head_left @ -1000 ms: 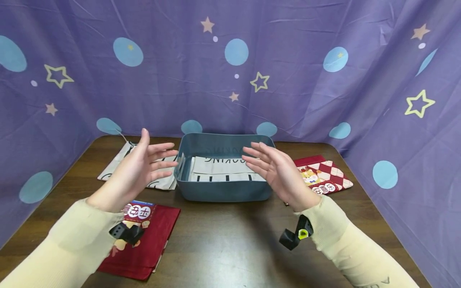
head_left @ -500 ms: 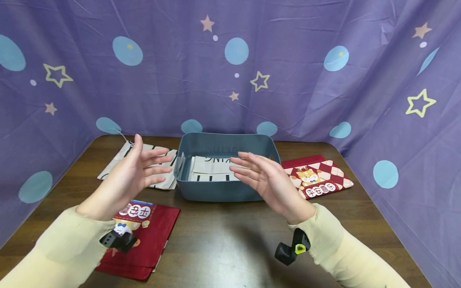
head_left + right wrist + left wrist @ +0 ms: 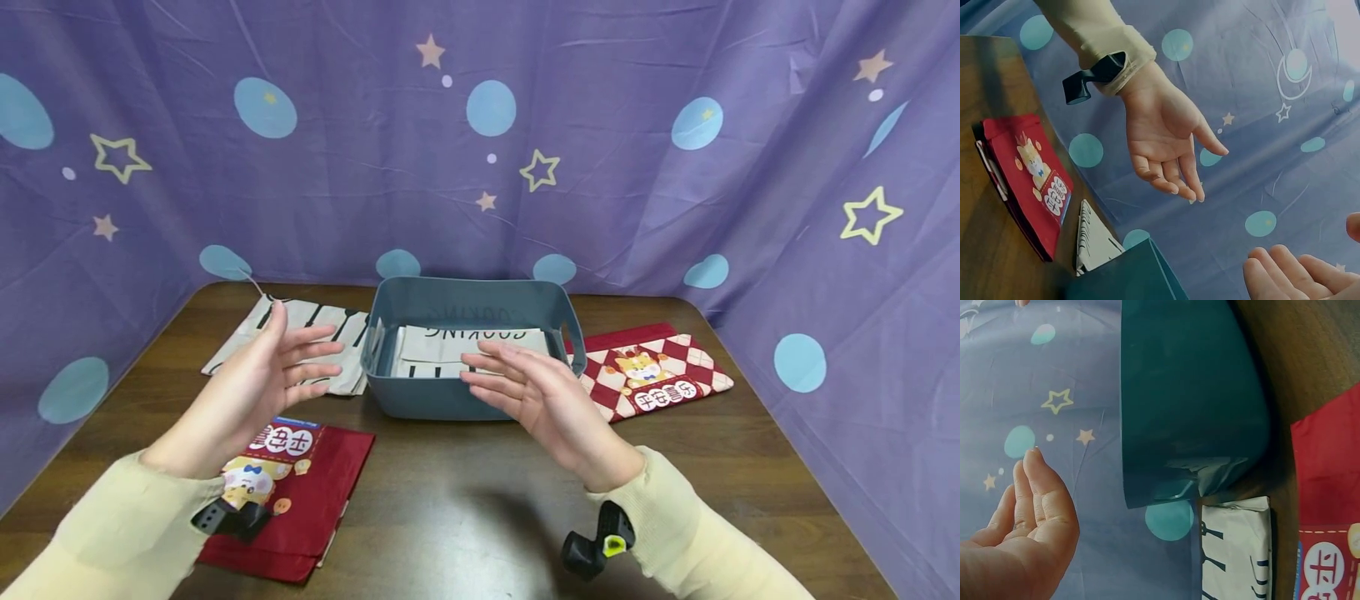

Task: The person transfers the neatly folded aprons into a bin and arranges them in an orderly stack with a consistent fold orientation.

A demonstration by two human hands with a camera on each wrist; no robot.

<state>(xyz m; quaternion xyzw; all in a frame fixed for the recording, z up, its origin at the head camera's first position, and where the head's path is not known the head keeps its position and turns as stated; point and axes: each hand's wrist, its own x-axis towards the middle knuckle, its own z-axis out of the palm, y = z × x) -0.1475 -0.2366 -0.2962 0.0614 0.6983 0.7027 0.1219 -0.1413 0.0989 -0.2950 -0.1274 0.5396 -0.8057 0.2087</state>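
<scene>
My left hand (image 3: pixel 251 383) hovers over the left of the table with its fingers straight and holds nothing. Beneath its wrist lies a folded red cloth (image 3: pixel 337 475) with a cartoon dog and white lettered circles. My right hand (image 3: pixel 558 412), palm inward and fingers extended, overlaps the front of the blue-grey bin (image 3: pixel 435 404) in the head view; nothing is in it. Inside the bin lies a folded white cloth (image 3: pixel 442 343) printed with "COOKING". Both palms face each other, and the right wrist view shows the left hand (image 3: pixel 1166 131) and the right fingers (image 3: pixel 1288 272).
Behind the left hand lies a white folded cloth (image 3: pixel 330 313) with black utensil prints. A red-and-white checked cloth (image 3: pixel 660 375) with a dog picture rests right of the bin. A purple star-patterned curtain (image 3: pixel 615 217) surrounds the brown wooden table (image 3: pixel 427 500).
Both hands have drifted down and to the left in the head view, fingers still straight. More of the checked cloth and the bin's right end shows now. The cloths and bin stay put.
</scene>
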